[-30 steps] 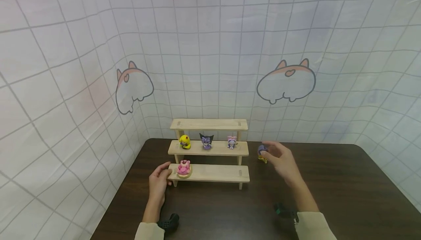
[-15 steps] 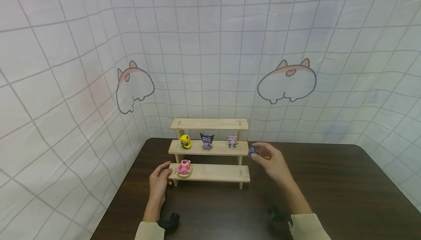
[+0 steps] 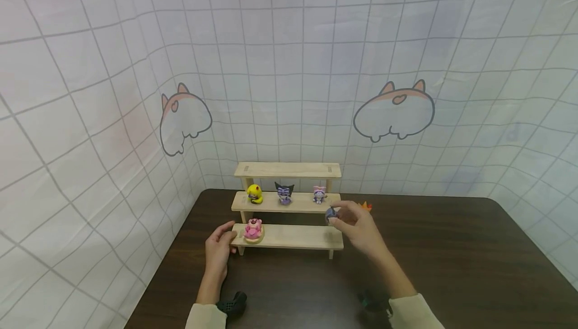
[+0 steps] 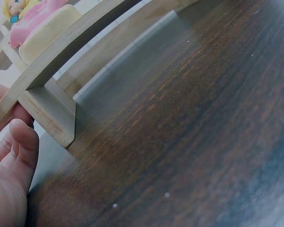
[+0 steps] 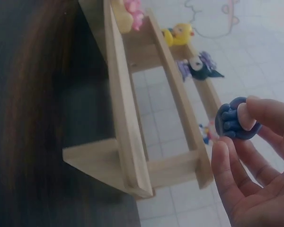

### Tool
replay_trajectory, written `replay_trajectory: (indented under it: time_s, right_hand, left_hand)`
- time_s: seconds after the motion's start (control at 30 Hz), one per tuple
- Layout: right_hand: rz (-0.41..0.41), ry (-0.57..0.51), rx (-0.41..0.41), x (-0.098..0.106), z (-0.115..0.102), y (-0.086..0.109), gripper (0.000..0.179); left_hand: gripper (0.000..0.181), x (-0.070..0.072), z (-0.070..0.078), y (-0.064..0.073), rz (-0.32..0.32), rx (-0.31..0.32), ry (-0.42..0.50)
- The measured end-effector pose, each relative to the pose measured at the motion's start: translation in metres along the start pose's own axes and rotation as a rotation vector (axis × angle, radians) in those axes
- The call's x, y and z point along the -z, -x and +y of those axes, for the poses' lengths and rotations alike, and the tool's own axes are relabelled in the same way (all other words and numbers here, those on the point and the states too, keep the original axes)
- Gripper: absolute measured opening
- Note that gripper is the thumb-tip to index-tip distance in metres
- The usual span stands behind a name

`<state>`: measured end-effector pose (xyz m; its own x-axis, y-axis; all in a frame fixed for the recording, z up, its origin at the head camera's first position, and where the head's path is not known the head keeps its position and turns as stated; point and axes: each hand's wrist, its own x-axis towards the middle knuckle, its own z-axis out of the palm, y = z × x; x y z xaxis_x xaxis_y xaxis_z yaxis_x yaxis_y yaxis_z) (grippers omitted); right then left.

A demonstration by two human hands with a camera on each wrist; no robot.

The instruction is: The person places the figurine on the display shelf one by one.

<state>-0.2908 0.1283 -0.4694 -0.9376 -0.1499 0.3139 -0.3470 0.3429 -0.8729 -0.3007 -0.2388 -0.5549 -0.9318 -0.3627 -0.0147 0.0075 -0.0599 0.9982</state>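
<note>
In the head view, my left hand (image 3: 218, 249) grips the left end of the bottom board of a three-step wooden display stand (image 3: 289, 237). The left wrist view has the fingers right at that board end (image 4: 19, 101), by the leg. My right hand (image 3: 361, 226) pinches a small blue figurine (image 5: 234, 118) between thumb and fingertips. It holds the figurine over the stand's right end, between the middle and bottom boards in the head view. A pink bear figurine (image 3: 254, 230) sits at the bottom board's left. On the middle board are yellow (image 3: 255, 194), black-and-purple (image 3: 284, 194) and pink-eared (image 3: 319, 194) figurines.
An orange-yellow thing (image 3: 366, 206) shows behind my right hand, mostly hidden. The dark wooden table (image 3: 451, 249) stretches to the right. A white grid-patterned curtain (image 3: 289, 68) hangs behind the table and along its left. The stand's top board (image 3: 287, 170) rises at the back.
My right hand has carried the blue figurine leftward from beside the stand to its right end. An orange-yellow thing now shows behind that hand. The left hand stays on the bottom board.
</note>
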Motion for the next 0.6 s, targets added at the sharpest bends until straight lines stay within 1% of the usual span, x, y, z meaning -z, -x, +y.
replay_trajectory:
  time_s: [0.13,0.27,0.4,0.6]
  right_hand:
    - [-0.001,0.01,-0.006,-0.01,-0.003,0.002,0.037]
    - [-0.021,-0.003,0.0,-0.019,-0.005,0.004,0.035]
    - [-0.035,-0.011,0.005,-0.029,-0.001,0.005,0.035]
    - [-0.035,-0.011,0.009,-0.043,0.003,0.007,0.036]
  left_hand:
    - [0.035,0.0,0.0,0.0,-0.003,0.002,-0.006]
    - [0.035,0.0,0.001,0.0,-0.004,0.003,-0.007]
    - [0.035,0.0,0.002,0.001,-0.001,0.002,-0.004]
    - [0.035,0.0,0.002,0.001,0.001,0.003,-0.01]
